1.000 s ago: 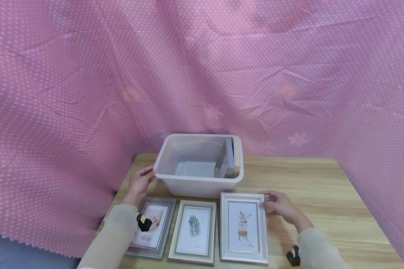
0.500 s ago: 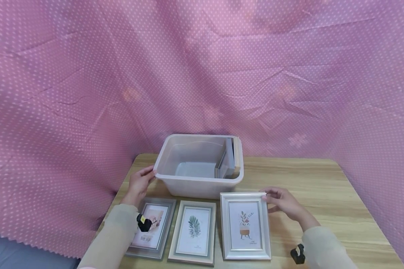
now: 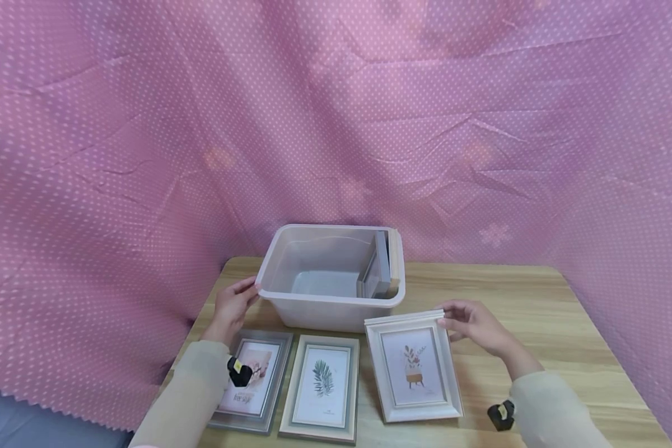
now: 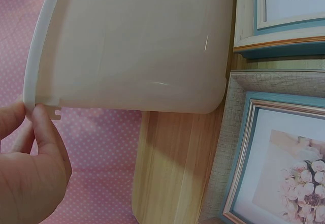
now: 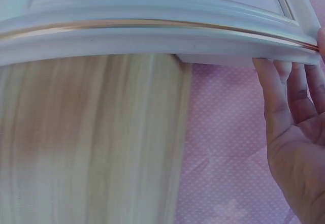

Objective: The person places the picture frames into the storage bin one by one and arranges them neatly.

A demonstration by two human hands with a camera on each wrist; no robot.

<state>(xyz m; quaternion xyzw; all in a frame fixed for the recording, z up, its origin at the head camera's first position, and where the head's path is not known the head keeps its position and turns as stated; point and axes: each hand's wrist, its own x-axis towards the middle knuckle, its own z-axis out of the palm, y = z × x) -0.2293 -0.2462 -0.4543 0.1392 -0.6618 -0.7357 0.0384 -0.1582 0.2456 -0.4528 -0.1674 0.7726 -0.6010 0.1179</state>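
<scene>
Wood surface runs to a far edge along the pink dotted cloth; grain visible from the white frame to the slanting right edge. Bin sits toward the far edge, left of centre, its left half open inside; grey frame and pale wood frame stand at its right wall. Narrow wood strip between white frame and leaf frame; flower frame lies left of that, partly behind the left sleeve. White frame is near the bin, tilted, far side raised; can't tell whether its near edge touches the surface. Right hand pinches its far right corner, thumb in front, other fingers behind. Left hand pinches the bin's rim at the near left corner, fingers bent. Right wrist view adds a gold line along the white frame's side and fingers under the edge; left wrist view adds blue-green bands on leaf and flower frames, plus a small notched tab under the rim.
</scene>
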